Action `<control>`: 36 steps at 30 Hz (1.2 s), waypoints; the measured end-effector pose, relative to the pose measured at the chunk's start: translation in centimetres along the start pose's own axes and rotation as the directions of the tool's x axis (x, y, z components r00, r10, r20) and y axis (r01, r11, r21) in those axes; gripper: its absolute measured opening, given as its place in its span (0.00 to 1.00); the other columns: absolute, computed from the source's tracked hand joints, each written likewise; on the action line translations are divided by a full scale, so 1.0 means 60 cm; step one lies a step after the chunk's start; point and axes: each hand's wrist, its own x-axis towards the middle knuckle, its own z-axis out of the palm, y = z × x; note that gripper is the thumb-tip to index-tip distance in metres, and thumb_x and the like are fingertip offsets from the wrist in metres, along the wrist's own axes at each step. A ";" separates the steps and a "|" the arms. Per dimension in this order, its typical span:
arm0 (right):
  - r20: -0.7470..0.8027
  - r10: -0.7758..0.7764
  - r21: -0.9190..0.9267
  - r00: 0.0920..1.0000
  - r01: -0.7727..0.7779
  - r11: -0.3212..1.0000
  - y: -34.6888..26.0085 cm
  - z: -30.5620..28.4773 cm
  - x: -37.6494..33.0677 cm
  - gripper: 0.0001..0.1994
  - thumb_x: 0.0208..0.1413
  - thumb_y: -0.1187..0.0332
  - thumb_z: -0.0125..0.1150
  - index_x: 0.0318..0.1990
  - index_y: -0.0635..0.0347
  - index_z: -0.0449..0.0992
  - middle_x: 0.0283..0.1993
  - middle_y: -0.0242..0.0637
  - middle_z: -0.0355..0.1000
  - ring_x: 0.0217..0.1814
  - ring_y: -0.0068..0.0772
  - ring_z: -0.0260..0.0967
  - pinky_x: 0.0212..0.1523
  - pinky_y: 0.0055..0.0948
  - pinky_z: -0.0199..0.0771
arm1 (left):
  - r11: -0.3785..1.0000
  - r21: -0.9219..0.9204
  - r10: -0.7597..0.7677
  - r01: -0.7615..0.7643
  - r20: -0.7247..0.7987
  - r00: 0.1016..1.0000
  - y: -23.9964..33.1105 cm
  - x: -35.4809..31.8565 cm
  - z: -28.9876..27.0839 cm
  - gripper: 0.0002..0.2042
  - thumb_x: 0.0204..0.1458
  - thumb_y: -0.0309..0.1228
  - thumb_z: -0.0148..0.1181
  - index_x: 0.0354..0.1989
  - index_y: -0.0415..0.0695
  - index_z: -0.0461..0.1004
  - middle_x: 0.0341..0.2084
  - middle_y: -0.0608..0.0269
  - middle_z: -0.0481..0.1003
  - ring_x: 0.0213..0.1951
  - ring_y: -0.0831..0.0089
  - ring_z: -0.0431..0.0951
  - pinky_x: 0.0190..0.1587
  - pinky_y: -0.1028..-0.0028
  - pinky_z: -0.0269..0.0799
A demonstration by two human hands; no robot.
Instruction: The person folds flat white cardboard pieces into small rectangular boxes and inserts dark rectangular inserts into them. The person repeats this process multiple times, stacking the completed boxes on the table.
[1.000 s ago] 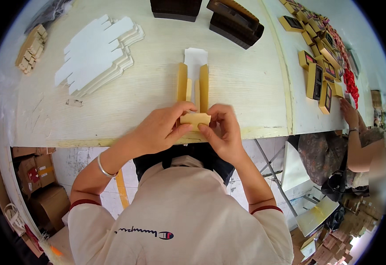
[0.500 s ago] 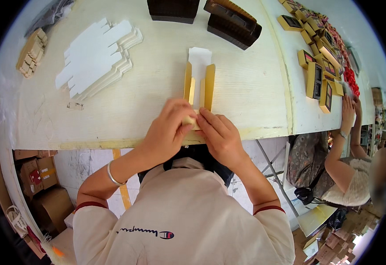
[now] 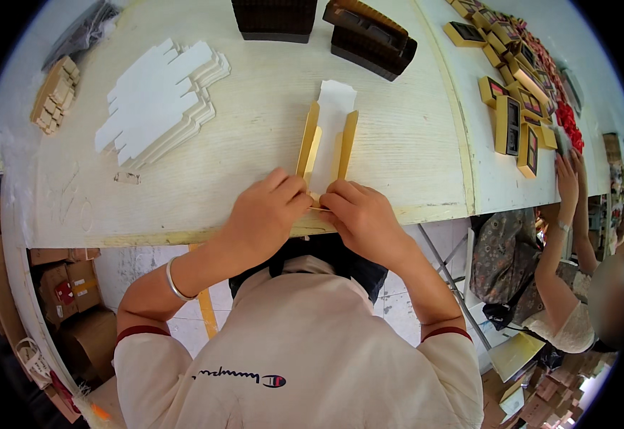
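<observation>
left hand [image 3: 265, 218], right hand [image 3: 362, 218]: both pinching near end of flat gold-and-white cardboard box blank [image 3: 328, 139] | surface: pale wood-grain table [image 3: 255, 136] | beyond-left of grip: stack of white die-cut card sheets [image 3: 158, 100]

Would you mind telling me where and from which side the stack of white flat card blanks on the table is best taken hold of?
Probably by its long straight edges, from above. The stack of white card blanks lies flat and fanned on the table, so a hand on each long side could square and lift it. The notched ends look flimsy. Both hands, left hand and right hand, are pinching the gold box.
</observation>
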 end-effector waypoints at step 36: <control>-0.002 -0.251 -0.100 0.968 0.249 0.963 0.031 0.004 0.016 0.08 0.41 0.78 0.61 0.31 0.60 0.70 0.30 0.37 0.64 0.35 0.39 0.64 0.36 0.34 0.65 | 0.983 -0.137 0.130 -0.119 0.078 0.988 -0.059 -0.006 -0.018 0.11 0.37 0.30 0.70 0.28 0.44 0.75 0.38 0.65 0.73 0.37 0.64 0.71 0.41 0.66 0.69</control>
